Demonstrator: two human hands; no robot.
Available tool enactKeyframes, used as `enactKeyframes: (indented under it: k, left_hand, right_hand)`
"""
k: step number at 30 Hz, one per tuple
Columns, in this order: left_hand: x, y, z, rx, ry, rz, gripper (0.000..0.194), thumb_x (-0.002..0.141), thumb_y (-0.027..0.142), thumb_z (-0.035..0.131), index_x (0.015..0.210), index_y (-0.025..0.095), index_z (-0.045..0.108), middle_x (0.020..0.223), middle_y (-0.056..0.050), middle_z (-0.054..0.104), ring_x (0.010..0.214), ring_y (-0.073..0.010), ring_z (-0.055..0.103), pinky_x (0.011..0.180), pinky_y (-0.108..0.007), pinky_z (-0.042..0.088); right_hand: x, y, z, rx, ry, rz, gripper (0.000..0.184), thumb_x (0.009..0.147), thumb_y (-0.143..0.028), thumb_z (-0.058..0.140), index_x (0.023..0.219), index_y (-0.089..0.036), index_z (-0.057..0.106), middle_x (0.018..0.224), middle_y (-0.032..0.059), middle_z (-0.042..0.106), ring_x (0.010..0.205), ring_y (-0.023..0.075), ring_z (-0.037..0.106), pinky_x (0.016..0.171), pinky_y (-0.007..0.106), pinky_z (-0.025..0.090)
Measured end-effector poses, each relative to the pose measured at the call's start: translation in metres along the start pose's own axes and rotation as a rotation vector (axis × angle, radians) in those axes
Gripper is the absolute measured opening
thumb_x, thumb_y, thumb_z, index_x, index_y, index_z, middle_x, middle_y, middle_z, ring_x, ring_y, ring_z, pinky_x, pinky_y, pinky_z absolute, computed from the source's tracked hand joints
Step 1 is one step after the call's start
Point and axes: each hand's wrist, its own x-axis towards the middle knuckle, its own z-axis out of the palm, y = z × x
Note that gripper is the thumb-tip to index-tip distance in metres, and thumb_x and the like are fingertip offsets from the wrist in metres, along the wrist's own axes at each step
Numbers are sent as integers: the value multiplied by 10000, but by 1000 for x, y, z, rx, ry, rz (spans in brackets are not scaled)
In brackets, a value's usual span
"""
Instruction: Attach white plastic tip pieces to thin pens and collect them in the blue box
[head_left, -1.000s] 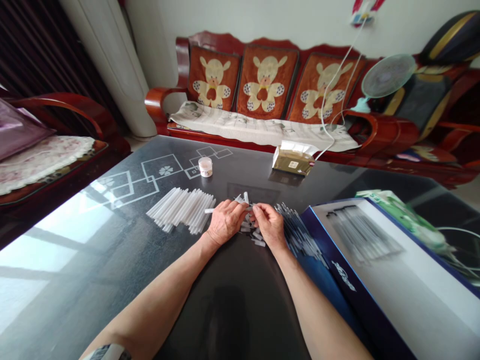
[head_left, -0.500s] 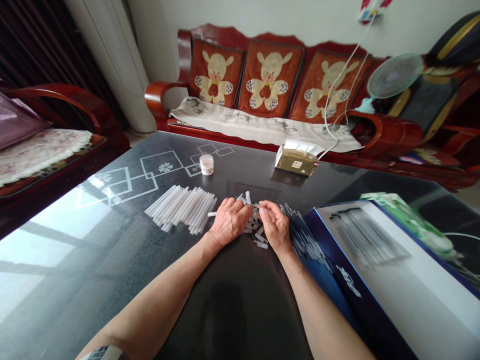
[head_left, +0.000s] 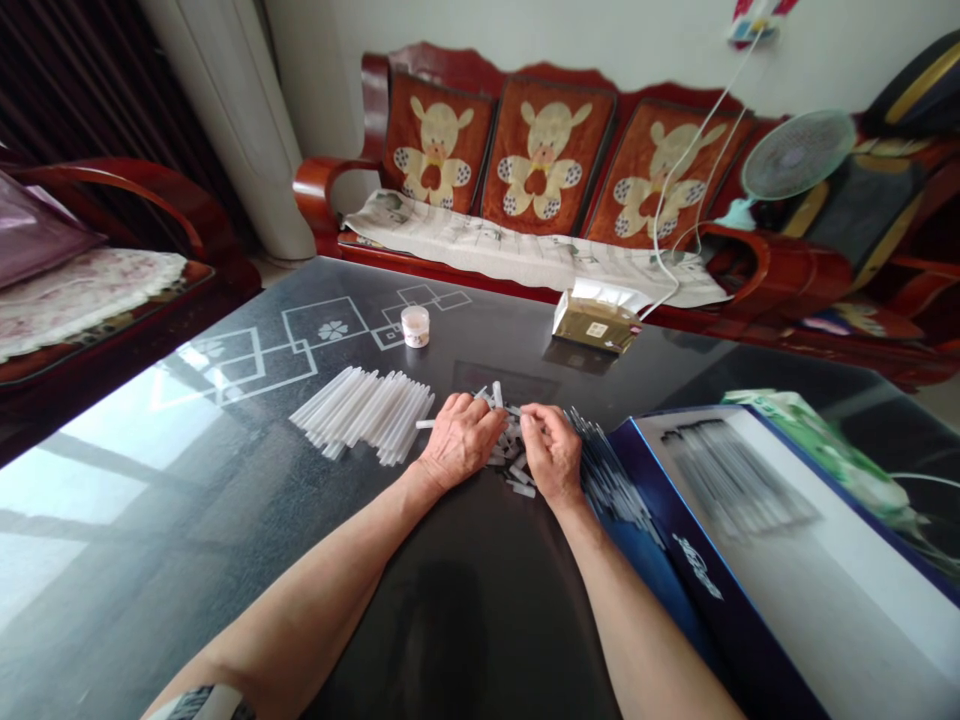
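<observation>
My left hand [head_left: 457, 440] rests on the dark glass table [head_left: 225, 500], fingers curled round a thin white tube whose end sticks out to the left. My right hand [head_left: 553, 452] is closed beside it, fingertips pinched over a small heap of short white caps [head_left: 514, 465]. What the right fingers hold is too small to name. A neat row of white tubes [head_left: 364, 412] lies just left of my left hand. A fan of dark thin sticks [head_left: 600, 460] lies right of my right hand.
A blue-edged open box [head_left: 757, 560] with more dark sticks sits at the right. A small round jar [head_left: 415, 326] and a tissue box [head_left: 596, 320] stand farther back. A red wooden sofa [head_left: 540, 170] and a fan [head_left: 795, 155] are behind the table.
Both hands have stayed over the cap heap; the right hand's fingers have curled in a little closer to the left hand. The view has shifted slightly.
</observation>
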Motion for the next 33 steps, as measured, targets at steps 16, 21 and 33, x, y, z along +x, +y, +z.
enactKeyframes:
  k: [16, 21, 33]
  left_hand:
    - [0, -1, 1, 6, 5, 4, 317, 986, 358, 361, 1008, 221, 646, 789, -42, 570, 766, -196, 463, 762, -341, 351]
    - [0, -2, 0, 1, -40, -5, 327, 988, 358, 350, 1015, 217, 645, 812, -51, 578, 781, -196, 474, 775, -348, 355]
    - [0, -2, 1, 1, -39, 7, 314, 986, 339, 355, 984, 215, 643, 797, -53, 565, 773, -196, 470, 773, -357, 355]
  right_hand:
    - [1, 0, 1, -134, 30, -120, 165, 901, -257, 507, 830, -185, 637, 834, 61, 650, 748, 165, 619, 680, 288, 507]
    - [1, 2, 3, -112, -1, -170, 140, 891, -229, 507, 881, -178, 638, 874, 68, 650, 824, 178, 624, 751, 310, 507]
    - [1, 3, 2, -129, -21, -114, 168, 906, -293, 502, 834, -195, 618, 850, 59, 646, 805, 180, 619, 715, 308, 508]
